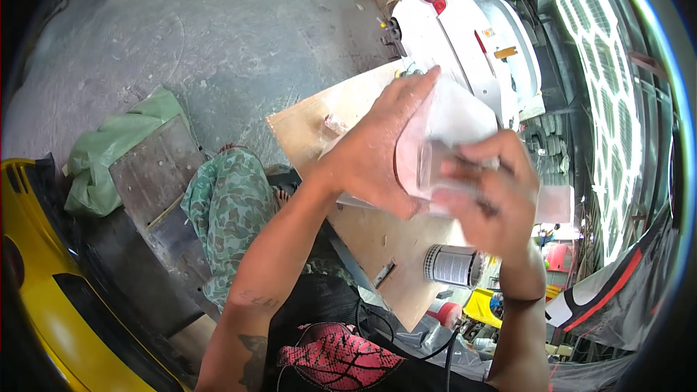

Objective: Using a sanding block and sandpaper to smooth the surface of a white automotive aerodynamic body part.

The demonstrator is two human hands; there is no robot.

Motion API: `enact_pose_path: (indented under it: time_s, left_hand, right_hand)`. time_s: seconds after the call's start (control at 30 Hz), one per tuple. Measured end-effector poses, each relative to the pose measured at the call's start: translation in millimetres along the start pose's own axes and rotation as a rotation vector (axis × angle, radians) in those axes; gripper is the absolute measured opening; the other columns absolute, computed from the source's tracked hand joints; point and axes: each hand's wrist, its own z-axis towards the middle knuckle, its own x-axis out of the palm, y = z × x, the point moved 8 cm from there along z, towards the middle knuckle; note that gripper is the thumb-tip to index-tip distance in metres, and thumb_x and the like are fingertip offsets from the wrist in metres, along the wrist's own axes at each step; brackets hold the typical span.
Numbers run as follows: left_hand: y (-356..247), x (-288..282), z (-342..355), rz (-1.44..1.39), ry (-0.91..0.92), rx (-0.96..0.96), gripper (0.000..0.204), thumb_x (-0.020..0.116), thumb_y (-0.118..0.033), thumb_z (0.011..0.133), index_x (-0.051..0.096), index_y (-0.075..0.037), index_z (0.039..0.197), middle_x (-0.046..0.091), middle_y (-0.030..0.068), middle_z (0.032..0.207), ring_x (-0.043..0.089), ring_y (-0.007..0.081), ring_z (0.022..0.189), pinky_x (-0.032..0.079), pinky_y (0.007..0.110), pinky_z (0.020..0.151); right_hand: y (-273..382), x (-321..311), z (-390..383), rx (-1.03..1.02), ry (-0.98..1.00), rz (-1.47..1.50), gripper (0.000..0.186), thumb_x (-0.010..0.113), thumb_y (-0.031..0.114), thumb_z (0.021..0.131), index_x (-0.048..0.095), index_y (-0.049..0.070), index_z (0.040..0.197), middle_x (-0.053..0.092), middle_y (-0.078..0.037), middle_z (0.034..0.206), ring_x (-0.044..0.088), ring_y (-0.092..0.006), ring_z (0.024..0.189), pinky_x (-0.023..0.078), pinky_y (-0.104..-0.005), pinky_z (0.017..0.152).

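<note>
My left hand [370, 149] grips a white, pinkish-edged curved part [461, 112] over the wooden board, with the thumb and forefinger spread wide along its near side. The part looks dusty, and its lower end is hidden behind my hands. My right hand [501, 192] is smeared by motion, its fingers bent round a small greyish flat piece [438, 160] against the face of the part. That piece is too blurred to name exactly. Just below my right hand, a grey tin [454, 266] lies on the board's edge.
The light wooden board [305, 120] has a slot near its front corner. Beyond it stands a white car body end [450, 36] with red lights. A yellow car panel [54, 305] is at the left, near a green sheet [98, 152]. Bright hexagonal lights [599, 101] line the right.
</note>
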Motion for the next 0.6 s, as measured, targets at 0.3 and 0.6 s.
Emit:
enact_pose_path:
  time_s: [0.3,0.6]
  left_hand:
    - [1,-1,2,-0.040,0.003,0.030,0.142,0.089,-0.025,0.041,0.021,0.000,0.163,0.040,0.0241,0.149,0.040,0.0401,0.141,0.031,0.042,0.121]
    - [2,4,-1,-0.179,-0.002,-0.008,0.143,0.088,-0.022,0.042,0.017,-0.003,0.165,0.047,0.0178,0.147,0.050,0.0310,0.136,0.035,0.041,0.119]
  right_hand:
    - [-10,-7,-27,-0.127,0.038,0.060,0.026,0.086,0.015,0.080,0.077,0.004,0.101,0.061,-0.010,0.091,0.061,-0.0211,0.075,0.049,-0.0347,0.063]
    - [-1,0,-17,-0.029,0.081,0.180,0.027,0.088,0.015,0.075,0.077,-0.002,0.093,0.061,-0.013,0.094,0.062,-0.0247,0.082,0.049,-0.0348,0.069]
